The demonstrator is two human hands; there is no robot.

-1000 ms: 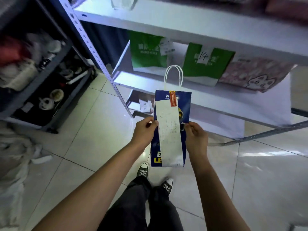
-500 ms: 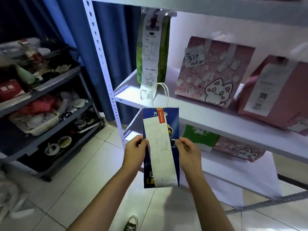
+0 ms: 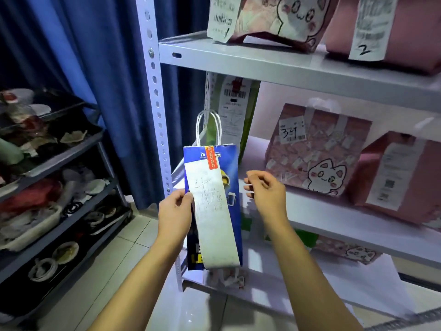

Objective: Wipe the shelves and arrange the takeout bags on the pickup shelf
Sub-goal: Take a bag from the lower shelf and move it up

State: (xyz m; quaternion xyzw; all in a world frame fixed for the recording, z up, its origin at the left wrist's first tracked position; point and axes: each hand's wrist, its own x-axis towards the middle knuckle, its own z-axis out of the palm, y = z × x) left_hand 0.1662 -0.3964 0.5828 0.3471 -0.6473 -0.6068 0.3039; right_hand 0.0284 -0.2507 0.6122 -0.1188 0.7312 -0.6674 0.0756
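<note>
Arranging step, bag not yet shelved. Left hand (image 3: 175, 211) pinches the blue takeout bag (image 3: 229, 187) by its left edge, held upright in front of the pickup shelf (image 3: 322, 216), beside the upright post (image 3: 155, 91). Right hand (image 3: 265, 192) off the bag, fingers loosely curled, holding nothing. Next move, likely: lift it over the shelf lip into the gap between green bag (image 3: 248, 111) and pink cat bag (image 3: 315, 151). Room is narrow; handles (image 3: 207, 125) could snag the board above.

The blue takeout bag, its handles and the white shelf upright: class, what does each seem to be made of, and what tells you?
Blue takeout bag: printed paper, slight sheen; flat panels and crisp fold edges.
Handles: probably twisted white paper cord; thin stiff loops.
Shelf upright: probably painted metal; slim angle strip with a row of punched holes.
</note>
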